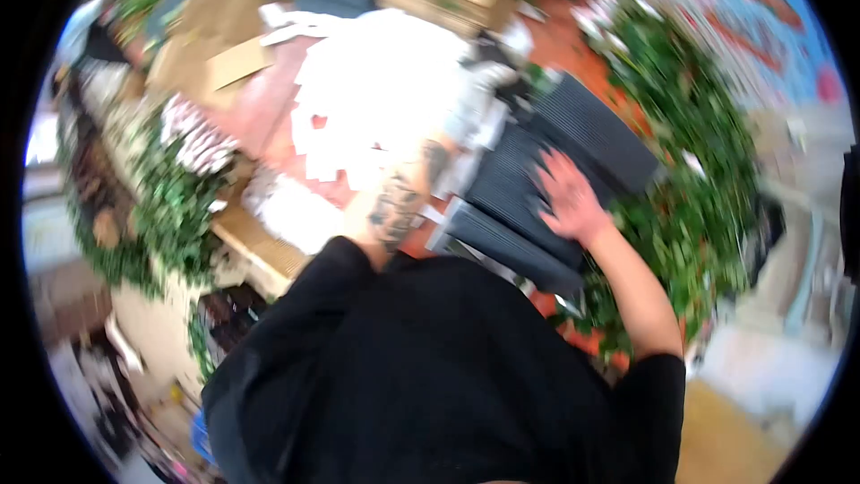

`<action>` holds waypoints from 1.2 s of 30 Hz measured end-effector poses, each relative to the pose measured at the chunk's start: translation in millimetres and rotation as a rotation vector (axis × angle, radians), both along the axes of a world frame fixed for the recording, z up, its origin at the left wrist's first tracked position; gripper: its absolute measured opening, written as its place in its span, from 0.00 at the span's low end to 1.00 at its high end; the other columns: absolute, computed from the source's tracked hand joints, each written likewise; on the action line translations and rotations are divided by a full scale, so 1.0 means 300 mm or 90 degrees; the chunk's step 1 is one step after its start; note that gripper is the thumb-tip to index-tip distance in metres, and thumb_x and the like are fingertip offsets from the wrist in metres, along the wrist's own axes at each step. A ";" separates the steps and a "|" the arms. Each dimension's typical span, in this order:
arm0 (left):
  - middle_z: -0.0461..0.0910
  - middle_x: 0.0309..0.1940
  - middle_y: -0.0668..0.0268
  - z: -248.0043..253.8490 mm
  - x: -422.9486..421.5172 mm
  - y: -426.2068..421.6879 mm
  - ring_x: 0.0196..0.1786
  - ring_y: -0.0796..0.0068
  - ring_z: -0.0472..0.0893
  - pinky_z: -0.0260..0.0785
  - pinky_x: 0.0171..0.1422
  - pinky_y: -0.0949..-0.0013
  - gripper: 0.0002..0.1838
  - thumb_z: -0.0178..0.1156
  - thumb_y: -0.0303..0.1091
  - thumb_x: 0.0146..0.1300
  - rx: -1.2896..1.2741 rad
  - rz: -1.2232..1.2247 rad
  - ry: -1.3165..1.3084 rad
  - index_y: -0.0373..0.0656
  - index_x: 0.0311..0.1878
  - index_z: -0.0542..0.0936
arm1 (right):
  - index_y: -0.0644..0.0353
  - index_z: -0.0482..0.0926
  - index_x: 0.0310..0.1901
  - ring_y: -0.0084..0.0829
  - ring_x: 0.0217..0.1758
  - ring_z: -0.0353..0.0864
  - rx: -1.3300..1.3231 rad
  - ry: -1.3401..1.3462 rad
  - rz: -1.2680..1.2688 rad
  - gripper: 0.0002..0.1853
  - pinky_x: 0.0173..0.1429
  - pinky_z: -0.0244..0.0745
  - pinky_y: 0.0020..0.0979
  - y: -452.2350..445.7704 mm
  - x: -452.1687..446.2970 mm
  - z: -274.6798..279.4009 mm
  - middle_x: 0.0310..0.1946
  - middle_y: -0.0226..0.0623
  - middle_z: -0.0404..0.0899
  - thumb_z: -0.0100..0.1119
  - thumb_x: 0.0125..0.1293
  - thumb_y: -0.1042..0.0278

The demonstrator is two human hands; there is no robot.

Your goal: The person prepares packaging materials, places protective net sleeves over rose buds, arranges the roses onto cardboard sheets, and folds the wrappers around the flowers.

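Note:
My right hand (569, 197) lies with fingers spread on dark ribbed sheet material (511, 184), which looks like corrugated wrapping paper. A raised, folded panel (600, 130) of the same dark material stands just beyond it. My left forearm, which is tattooed, reaches forward across the middle. At its end, my left hand (470, 103) is smeared by motion and seems covered in something pale, near the left edge of the dark sheet. Its fingers cannot be made out. A large pile of white paper pieces (385, 81), overexposed, lies to the left of that hand.
Leafy green stems (681, 143) line the right side, with pale pink blooms (600, 18) at the far end. A bunch of pink-white flowers (197, 134) is on the left. Brown cardboard (206, 27) lies far left. An open cardboard box (255, 246) sits near my left elbow.

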State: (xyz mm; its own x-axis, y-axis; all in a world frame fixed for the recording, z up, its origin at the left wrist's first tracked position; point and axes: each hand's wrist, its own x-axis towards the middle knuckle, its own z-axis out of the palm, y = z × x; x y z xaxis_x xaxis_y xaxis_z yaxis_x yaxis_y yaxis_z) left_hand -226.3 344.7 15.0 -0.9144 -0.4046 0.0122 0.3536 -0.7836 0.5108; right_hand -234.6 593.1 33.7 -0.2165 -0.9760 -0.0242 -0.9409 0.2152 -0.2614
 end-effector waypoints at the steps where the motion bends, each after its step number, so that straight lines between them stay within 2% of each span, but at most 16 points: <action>1: 0.77 0.31 0.58 0.017 0.022 -0.005 0.34 0.65 0.79 0.75 0.43 0.62 0.16 0.54 0.19 0.47 0.054 0.031 0.030 0.38 0.43 0.71 | 0.66 0.66 0.60 0.53 0.69 0.56 0.025 0.022 -0.001 0.39 0.73 0.49 0.46 -0.024 0.013 0.042 0.66 0.56 0.57 0.62 0.46 0.53; 4: 0.73 0.44 0.62 0.093 0.198 -0.119 0.47 0.67 0.75 0.71 0.51 0.66 0.32 0.54 0.16 0.43 -0.226 0.175 0.045 0.39 0.57 0.66 | 0.68 0.68 0.57 0.54 0.70 0.53 0.135 0.029 -0.034 0.38 0.73 0.49 0.46 -0.030 0.026 0.084 0.65 0.58 0.58 0.64 0.45 0.56; 8: 0.72 0.41 0.61 0.170 0.387 -0.425 0.42 0.73 0.75 0.71 0.48 0.69 0.33 0.57 0.21 0.44 -0.337 0.343 -0.220 0.38 0.60 0.65 | 0.67 0.67 0.58 0.54 0.71 0.52 0.208 0.053 -0.057 0.38 0.74 0.47 0.46 -0.035 0.031 0.084 0.65 0.56 0.57 0.65 0.45 0.56; 10: 0.75 0.38 0.55 0.166 0.452 -0.580 0.43 0.61 0.77 0.70 0.51 0.60 0.31 0.58 0.26 0.43 -0.964 0.402 -0.502 0.38 0.57 0.67 | 0.67 0.67 0.59 0.53 0.70 0.54 0.158 0.065 -0.042 0.37 0.73 0.48 0.45 -0.013 0.024 0.057 0.65 0.55 0.58 0.64 0.47 0.57; 12: 0.76 0.40 0.55 0.053 0.534 -0.728 0.47 0.54 0.77 0.68 0.49 0.55 0.25 0.62 0.32 0.45 -1.289 0.289 -0.742 0.42 0.50 0.70 | 0.67 0.62 0.62 0.55 0.72 0.49 0.158 0.061 -0.024 0.41 0.74 0.45 0.47 0.035 0.015 0.006 0.68 0.55 0.52 0.61 0.47 0.54; 17: 0.72 0.53 0.53 -0.071 0.623 -0.914 0.58 0.50 0.71 0.65 0.61 0.55 0.39 0.67 0.39 0.43 -1.347 0.043 -0.886 0.43 0.62 0.65 | 0.69 0.64 0.60 0.56 0.73 0.47 0.081 0.212 0.089 0.41 0.74 0.44 0.47 0.038 -0.010 -0.001 0.68 0.56 0.51 0.59 0.46 0.49; 19: 0.71 0.55 0.52 -0.018 0.631 -0.961 0.62 0.50 0.68 0.61 0.66 0.58 0.43 0.69 0.41 0.42 -1.468 -0.029 -0.572 0.44 0.64 0.65 | 0.68 0.64 0.60 0.57 0.72 0.47 0.105 0.165 0.072 0.41 0.74 0.45 0.47 0.041 -0.014 0.015 0.68 0.57 0.52 0.59 0.45 0.49; 21: 0.68 0.61 0.56 -0.046 0.625 -1.150 0.67 0.56 0.63 0.56 0.70 0.61 0.39 0.68 0.41 0.40 -1.316 0.202 -0.525 0.45 0.60 0.71 | 0.68 0.65 0.59 0.57 0.72 0.47 0.129 0.124 0.053 0.41 0.74 0.45 0.47 0.044 -0.018 0.033 0.67 0.57 0.53 0.59 0.45 0.49; 24: 0.67 0.61 0.62 -0.008 0.627 -1.281 0.67 0.63 0.64 0.49 0.72 0.54 0.37 0.67 0.38 0.43 -1.580 0.052 -0.948 0.50 0.61 0.68 | 0.68 0.65 0.58 0.57 0.72 0.48 0.124 0.087 0.023 0.41 0.74 0.46 0.47 0.021 -0.008 0.059 0.67 0.57 0.54 0.60 0.45 0.49; 26: 0.71 0.57 0.62 -0.071 0.645 -1.326 0.64 0.64 0.67 0.52 0.70 0.53 0.29 0.62 0.34 0.46 -1.653 0.210 -0.852 0.50 0.57 0.72 | 0.68 0.65 0.58 0.56 0.72 0.48 0.172 0.032 -0.012 0.40 0.74 0.47 0.47 0.005 0.004 0.085 0.67 0.56 0.54 0.62 0.44 0.51; 29: 0.78 0.44 0.61 -0.068 0.642 -1.377 0.53 0.62 0.74 0.60 0.62 0.56 0.14 0.54 0.31 0.52 -1.668 0.259 -0.733 0.48 0.44 0.78 | 0.64 0.67 0.58 0.54 0.73 0.47 0.078 0.062 0.043 0.38 0.73 0.47 0.48 -0.050 0.031 0.163 0.68 0.50 0.54 0.66 0.44 0.56; 30: 0.79 0.40 0.61 -0.058 0.629 -1.389 0.47 0.60 0.77 0.66 0.55 0.57 0.12 0.55 0.31 0.51 -1.647 0.209 -0.863 0.47 0.40 0.80 | 0.60 0.69 0.57 0.53 0.73 0.47 0.138 0.085 -0.031 0.35 0.73 0.47 0.48 -0.096 0.081 0.235 0.67 0.48 0.55 0.66 0.46 0.58; 31: 0.80 0.36 0.61 -0.047 0.636 -1.389 0.41 0.58 0.78 0.69 0.48 0.55 0.10 0.53 0.27 0.51 -1.737 0.594 -0.470 0.47 0.37 0.80 | 0.58 0.71 0.56 0.53 0.72 0.50 0.192 0.037 -0.151 0.32 0.72 0.49 0.49 -0.119 0.138 0.314 0.66 0.48 0.57 0.67 0.47 0.60; 33: 0.80 0.34 0.59 0.110 0.591 -1.171 0.38 0.57 0.78 0.71 0.45 0.58 0.09 0.55 0.25 0.52 -1.533 0.602 -0.476 0.43 0.37 0.80 | 0.57 0.72 0.55 0.51 0.68 0.59 -0.023 0.031 -0.209 0.29 0.67 0.61 0.46 -0.102 0.174 0.350 0.61 0.47 0.64 0.65 0.48 0.65; 35: 0.81 0.35 0.65 0.251 0.574 -0.822 0.35 0.75 0.80 0.71 0.39 0.71 0.11 0.54 0.33 0.66 -0.878 0.386 -0.401 0.35 0.44 0.79 | 0.59 0.69 0.58 0.41 0.62 0.69 -0.159 -0.428 -0.378 0.30 0.63 0.67 0.39 -0.141 0.240 0.410 0.58 0.43 0.69 0.62 0.48 0.76; 36: 0.81 0.36 0.66 0.302 0.578 -0.647 0.35 0.80 0.78 0.71 0.38 0.75 0.14 0.55 0.34 0.66 -0.721 0.200 -0.327 0.33 0.46 0.78 | 0.60 0.67 0.59 0.35 0.58 0.74 -0.269 -0.705 -0.477 0.32 0.61 0.69 0.35 -0.188 0.279 0.454 0.56 0.41 0.72 0.59 0.49 0.82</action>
State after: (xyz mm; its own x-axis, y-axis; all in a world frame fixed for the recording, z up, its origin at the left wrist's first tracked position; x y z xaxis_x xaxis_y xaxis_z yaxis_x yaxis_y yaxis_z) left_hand -53.0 150.6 105.6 -0.7844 -0.5977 0.1661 0.0088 0.2570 0.9664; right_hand -151.0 536.7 169.8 -0.7444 -0.6152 -0.2597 0.0957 0.2866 -0.9532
